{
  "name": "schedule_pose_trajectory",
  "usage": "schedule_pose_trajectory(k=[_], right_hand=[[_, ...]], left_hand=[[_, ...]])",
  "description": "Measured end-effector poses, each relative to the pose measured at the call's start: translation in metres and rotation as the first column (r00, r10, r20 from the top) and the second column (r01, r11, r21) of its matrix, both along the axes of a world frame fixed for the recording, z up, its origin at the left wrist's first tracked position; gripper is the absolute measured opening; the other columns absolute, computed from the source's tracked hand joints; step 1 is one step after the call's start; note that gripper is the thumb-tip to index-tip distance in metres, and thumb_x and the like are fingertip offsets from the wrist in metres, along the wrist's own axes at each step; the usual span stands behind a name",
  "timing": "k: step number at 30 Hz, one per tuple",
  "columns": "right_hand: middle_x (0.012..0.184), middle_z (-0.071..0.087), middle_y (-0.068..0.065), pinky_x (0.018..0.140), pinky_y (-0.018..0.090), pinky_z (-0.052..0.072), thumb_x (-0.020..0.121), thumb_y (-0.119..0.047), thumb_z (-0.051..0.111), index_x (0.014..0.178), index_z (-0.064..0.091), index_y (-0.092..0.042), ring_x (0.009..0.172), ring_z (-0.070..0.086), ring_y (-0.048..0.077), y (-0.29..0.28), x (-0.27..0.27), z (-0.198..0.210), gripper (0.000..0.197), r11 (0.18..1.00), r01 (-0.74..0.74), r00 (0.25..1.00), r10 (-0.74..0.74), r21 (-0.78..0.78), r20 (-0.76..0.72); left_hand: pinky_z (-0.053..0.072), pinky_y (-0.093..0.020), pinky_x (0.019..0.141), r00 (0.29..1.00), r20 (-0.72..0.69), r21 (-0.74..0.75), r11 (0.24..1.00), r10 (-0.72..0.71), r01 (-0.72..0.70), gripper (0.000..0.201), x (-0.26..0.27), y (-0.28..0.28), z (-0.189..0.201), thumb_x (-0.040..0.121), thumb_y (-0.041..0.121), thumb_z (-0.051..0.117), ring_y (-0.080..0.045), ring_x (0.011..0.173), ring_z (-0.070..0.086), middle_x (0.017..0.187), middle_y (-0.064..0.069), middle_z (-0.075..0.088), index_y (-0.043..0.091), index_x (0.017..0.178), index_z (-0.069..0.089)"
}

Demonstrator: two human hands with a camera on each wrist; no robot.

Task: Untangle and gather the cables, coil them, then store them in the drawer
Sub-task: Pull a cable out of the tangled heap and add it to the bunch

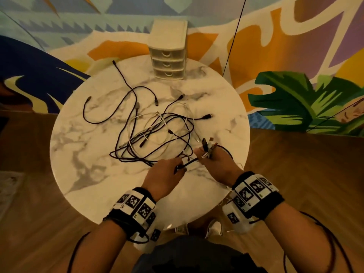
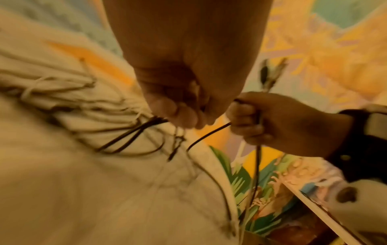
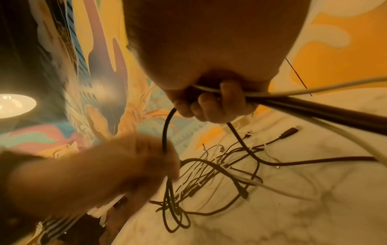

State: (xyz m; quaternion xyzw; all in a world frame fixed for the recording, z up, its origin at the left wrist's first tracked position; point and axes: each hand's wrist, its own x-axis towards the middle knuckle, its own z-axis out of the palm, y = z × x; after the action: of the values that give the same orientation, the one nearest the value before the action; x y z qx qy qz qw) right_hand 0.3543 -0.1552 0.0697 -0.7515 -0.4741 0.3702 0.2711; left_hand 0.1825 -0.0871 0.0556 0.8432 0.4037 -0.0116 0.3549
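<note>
Right grip (image 1: 213, 161): clasps gathered plugs (image 1: 208, 146), lower right.
Left grip (image 1: 167, 172): pinches a black cable (image 1: 189, 164).
Left to do: tangle (image 1: 155, 133) mid-surface uncoiled; drawers (image 1: 169, 64) closed.

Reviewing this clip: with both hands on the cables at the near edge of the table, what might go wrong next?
1. The right hand grips a bundle of cable plugs while the left hand pinches a black cable; pulling could tighten the tangled pile of black and white cables.
2. Strands from the right hand hang past the round marble table's edge; they might snag.
</note>
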Motion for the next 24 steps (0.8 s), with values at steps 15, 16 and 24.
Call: schedule_pose_trajectory(k=[15, 16, 24], right_hand=[[0.063, 0.047, -0.006, 0.063, 0.029, 0.036, 0.098, -0.031, 0.044, 0.061, 0.048, -0.024, 0.058, 0.044, 0.002, 0.002, 0.058, 0.012, 0.038, 0.873, 0.397, 0.915, -0.350, 0.282, -0.201], [0.070, 0.054, -0.005, 0.067, 0.030, 0.038, 0.099, -0.029, 0.043, 0.065, 0.054, -0.024, 0.067, 0.051, 0.004, -0.001, 0.061, 0.008, 0.036, 0.894, 0.380, 0.924, -0.355, 0.236, -0.145], [0.097, 0.059, -0.019, 0.074, 0.017, 0.046, 0.097, -0.018, 0.048, 0.107, 0.061, -0.021, 0.078, 0.056, 0.000, 0.004, 0.001, 0.034, 0.017, 0.890, 0.180, 0.960, -0.252, 0.418, 0.123]], left_hand=[[0.054, -0.039, 0.067, 0.905, -0.202, 0.133, 0.926, 0.373, -0.352, 0.023, -0.055, 0.073, -0.045, 0.093, 0.034, 0.044, -0.035, 0.075, 0.065, 0.087, -0.014, 0.070, 0.023, 0.106, 0.058], [0.055, -0.040, 0.065, 0.902, -0.145, 0.090, 0.913, 0.407, -0.398, 0.020, -0.054, 0.075, -0.045, 0.092, 0.033, 0.044, -0.033, 0.068, 0.065, 0.081, -0.012, 0.070, 0.023, 0.102, 0.059], [0.051, -0.038, 0.063, 0.981, -0.082, 0.350, 0.926, 0.177, -0.138, 0.020, -0.026, 0.035, 0.003, 0.093, 0.030, 0.051, -0.031, 0.076, 0.064, 0.078, -0.008, 0.069, 0.018, 0.093, 0.067]])
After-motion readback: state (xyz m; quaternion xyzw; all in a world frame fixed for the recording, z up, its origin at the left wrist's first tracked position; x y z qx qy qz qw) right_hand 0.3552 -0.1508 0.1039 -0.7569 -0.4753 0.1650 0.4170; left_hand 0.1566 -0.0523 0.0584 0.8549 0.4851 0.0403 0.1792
